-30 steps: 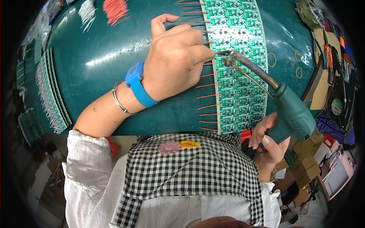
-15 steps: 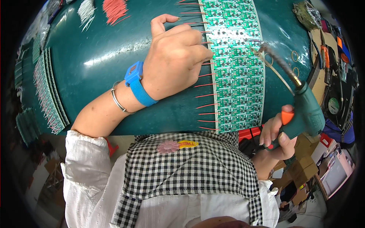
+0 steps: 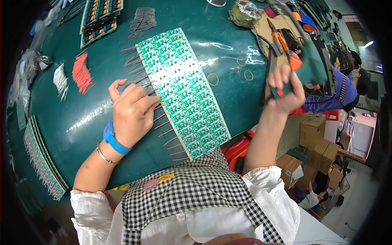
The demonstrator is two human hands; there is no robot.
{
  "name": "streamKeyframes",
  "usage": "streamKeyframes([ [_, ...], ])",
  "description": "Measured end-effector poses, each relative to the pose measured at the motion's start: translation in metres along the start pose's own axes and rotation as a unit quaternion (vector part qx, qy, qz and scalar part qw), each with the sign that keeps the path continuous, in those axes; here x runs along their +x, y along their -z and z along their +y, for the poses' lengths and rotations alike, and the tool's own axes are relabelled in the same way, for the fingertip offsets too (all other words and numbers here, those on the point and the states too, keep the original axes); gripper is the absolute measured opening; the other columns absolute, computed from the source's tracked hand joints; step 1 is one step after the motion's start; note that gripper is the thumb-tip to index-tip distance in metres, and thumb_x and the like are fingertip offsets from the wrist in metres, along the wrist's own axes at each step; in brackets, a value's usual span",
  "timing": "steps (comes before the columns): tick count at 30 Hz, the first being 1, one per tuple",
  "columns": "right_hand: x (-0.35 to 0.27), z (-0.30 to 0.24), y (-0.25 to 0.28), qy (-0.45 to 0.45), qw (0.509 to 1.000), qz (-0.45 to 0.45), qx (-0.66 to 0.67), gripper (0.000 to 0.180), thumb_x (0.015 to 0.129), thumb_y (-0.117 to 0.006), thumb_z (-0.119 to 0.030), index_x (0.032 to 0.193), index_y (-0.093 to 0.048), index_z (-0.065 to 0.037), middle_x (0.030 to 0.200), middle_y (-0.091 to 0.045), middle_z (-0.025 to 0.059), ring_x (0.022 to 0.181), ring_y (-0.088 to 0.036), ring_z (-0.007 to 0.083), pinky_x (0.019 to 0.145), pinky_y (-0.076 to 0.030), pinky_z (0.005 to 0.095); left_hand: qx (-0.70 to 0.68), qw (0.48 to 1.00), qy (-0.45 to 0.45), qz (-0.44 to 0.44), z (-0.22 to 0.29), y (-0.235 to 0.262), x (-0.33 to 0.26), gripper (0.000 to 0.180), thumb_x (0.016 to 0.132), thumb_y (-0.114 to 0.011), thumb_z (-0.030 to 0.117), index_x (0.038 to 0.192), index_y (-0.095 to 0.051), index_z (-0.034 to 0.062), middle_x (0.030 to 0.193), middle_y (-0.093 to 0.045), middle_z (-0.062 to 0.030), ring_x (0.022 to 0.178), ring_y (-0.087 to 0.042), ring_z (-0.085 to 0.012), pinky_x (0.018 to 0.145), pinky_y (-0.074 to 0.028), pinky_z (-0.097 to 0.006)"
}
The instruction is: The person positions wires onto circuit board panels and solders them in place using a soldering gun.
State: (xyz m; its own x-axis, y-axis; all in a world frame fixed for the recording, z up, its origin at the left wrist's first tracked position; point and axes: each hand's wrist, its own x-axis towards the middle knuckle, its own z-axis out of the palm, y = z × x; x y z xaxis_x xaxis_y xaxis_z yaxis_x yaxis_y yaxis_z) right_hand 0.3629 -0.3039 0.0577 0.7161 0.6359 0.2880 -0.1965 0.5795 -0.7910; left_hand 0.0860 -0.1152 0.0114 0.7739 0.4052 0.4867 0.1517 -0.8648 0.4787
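Note:
A long green panel of small circuit boards [image 3: 185, 92] lies on the dark green table [image 3: 81, 118], with red wires [image 3: 167, 132] sticking out along its left edge. My left hand [image 3: 132, 112], with a blue wristband, rests beside the panel and its fingertips touch the wires. My right hand [image 3: 286, 92] is raised at the table's right edge, gripping the green handle of a soldering tool with an orange trigger [image 3: 302, 61], well away from the panel.
Loose red wires [image 3: 81, 73] and white wires [image 3: 60, 79] lie at the left. More board strips [image 3: 41, 159] lie at the near left, and other boards [image 3: 100, 16] at the back. Rubber bands [image 3: 213, 79], pliers [image 3: 279, 38], another person [image 3: 347, 87] and cardboard boxes [image 3: 316, 141] are at the right.
My right hand has lifted the soldering tool off the panel and swung it up and to the right. My left hand stays on the wires.

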Motion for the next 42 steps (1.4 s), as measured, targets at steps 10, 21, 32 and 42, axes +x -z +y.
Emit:
streamKeyframes([
  [10,-0.021,0.002,0.014,-0.075,0.991,0.068,-0.083,0.049,0.087,-0.049,-0.015,0.129,-0.041,0.011,0.07,-0.043,0.0052,0.055,-0.046,0.0147,0.055,-0.043,0.0284,0.094,0.995,-0.007,-0.038,0.002,0.033,0.004,0.018,0.064,-0.073,-0.001,0.075,-0.068,0.0119,0.068,-0.053,0.0009,0.071,-0.056,-0.0188,0.092,-0.035,-0.045],
  [21,-0.124,-0.005,-0.028,-0.25,0.965,-0.036,-0.066,0.061,0.076,-0.065,-0.01,0.124,-0.037,0.015,0.06,-0.048,0.0096,0.043,-0.048,0.0168,0.04,-0.046,0.0293,0.01,0.999,-0.026,-0.019,0.007,0.01,-0.007,0.025,0.061,-0.077,-0.003,0.078,-0.071,0.0145,0.066,-0.052,0.0044,0.063,-0.054,-0.0134,0.089,-0.038,-0.044],
  [32,-0.139,-0.007,-0.044,-0.354,0.927,0.036,-0.119,0.059,0.071,-0.07,-0.012,0.117,-0.043,0.013,0.059,-0.05,0.0105,0.043,-0.05,0.0177,0.042,-0.046,0.0292,-0.022,1.0,-0.014,0.011,-0.002,-0.011,-0.014,0.017,0.06,-0.074,0.0,0.071,-0.071,0.0123,0.063,-0.051,0.0004,0.061,-0.055,-0.0178,0.086,-0.04,-0.045],
  [42,-0.138,-0.002,-0.043,-0.378,0.917,0.043,-0.118,0.046,0.072,-0.069,-0.01,0.107,-0.045,0.008,0.061,-0.051,0.011,0.046,-0.053,0.018,0.044,-0.048,0.0302,-0.03,0.999,-0.009,0.003,-0.002,-0.01,-0.011,0.021,0.061,-0.078,-0.003,0.074,-0.072,0.0124,0.059,-0.049,0.003,0.057,-0.053,-0.0139,0.085,-0.042,-0.042],
])
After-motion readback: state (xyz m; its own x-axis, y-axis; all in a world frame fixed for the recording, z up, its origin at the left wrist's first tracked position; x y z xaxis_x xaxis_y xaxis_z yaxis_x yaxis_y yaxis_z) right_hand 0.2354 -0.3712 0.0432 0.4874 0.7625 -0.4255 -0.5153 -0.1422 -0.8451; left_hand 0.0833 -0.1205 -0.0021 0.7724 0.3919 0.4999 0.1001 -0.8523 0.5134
